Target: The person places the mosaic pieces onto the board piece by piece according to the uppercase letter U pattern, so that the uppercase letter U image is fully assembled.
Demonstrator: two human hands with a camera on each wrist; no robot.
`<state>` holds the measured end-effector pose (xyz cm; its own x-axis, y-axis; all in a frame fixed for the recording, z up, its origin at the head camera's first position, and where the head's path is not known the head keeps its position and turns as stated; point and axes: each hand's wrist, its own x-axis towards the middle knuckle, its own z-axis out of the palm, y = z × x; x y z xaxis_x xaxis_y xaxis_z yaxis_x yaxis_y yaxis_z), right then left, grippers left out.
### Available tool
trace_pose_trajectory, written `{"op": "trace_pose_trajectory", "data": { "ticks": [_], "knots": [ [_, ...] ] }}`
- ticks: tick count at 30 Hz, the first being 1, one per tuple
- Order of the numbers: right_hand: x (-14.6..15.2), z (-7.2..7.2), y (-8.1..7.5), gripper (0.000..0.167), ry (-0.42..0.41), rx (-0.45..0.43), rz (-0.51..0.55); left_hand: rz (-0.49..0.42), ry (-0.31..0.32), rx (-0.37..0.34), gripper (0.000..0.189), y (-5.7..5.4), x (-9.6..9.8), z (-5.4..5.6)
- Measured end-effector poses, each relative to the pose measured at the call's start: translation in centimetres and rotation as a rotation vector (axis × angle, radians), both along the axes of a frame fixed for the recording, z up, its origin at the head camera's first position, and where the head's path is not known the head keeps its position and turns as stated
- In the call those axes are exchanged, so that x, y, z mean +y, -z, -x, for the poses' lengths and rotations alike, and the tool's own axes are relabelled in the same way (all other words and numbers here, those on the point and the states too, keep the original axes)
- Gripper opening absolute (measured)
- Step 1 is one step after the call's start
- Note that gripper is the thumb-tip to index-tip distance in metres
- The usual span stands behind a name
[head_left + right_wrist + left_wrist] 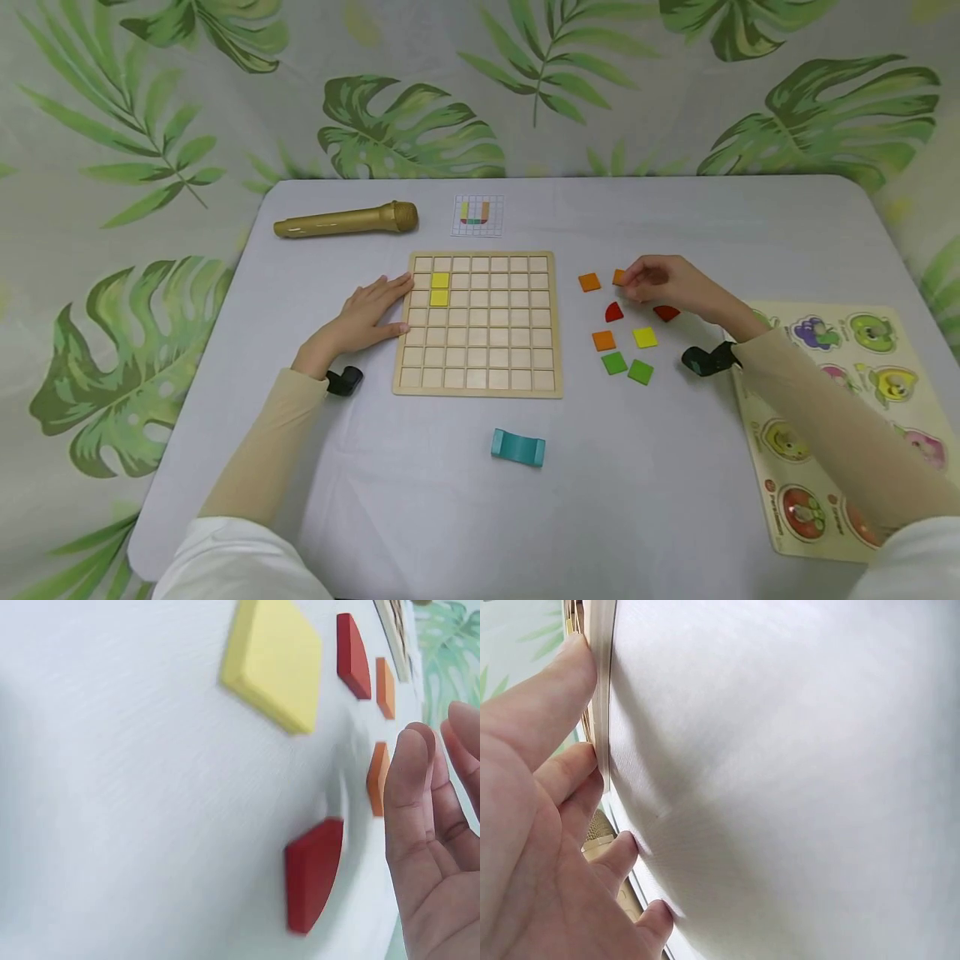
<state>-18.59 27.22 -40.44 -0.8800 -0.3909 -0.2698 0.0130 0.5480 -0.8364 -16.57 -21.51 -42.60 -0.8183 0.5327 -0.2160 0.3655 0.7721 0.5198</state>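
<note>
A wooden grid board (480,394) lies on the table with two yellow square tiles (439,289) in its upper left cells. My left hand (367,315) rests at its left edge, thumb and fingertips touching the rim, the other fingers spread on the cloth. Over the loose tiles at the right, my right hand (667,282) hangs with loosely bent fingers beside an orange square tile (618,277). In the right wrist view that orange tile (378,780) lies on the table near the fingers. A red quarter-round tile (315,876) is below this hand, and a yellow tile (274,666) is nearby.
Another orange tile (589,282), a red piece (614,312) and green tiles (614,362) lie right of the board. A small pattern card (477,216) and gold microphone (345,220) are behind it. A teal block (518,448) sits in front; a fruit puzzle board (787,533) lies under the right forearm.
</note>
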Motion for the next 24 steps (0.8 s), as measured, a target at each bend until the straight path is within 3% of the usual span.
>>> {"op": "trace_pose_trajectory", "data": {
  "ticks": [10,18,24],
  "knots": [
    [2.2,-1.8,0.0,0.028,0.033,-0.024,-0.025,-0.006,0.0,0.017,0.073,0.0,0.1,-0.1],
    [2.7,-2.9,0.5,0.021,-0.078,0.031,0.043,-0.031,-0.001,0.022,0.072,0.1,0.0,-0.2],
    [2.6,-3.6,0.6,0.021,-0.104,0.04,0.034,-0.103,0.02,0.04,0.074,0.0,-0.2,-0.4]
  ]
}}
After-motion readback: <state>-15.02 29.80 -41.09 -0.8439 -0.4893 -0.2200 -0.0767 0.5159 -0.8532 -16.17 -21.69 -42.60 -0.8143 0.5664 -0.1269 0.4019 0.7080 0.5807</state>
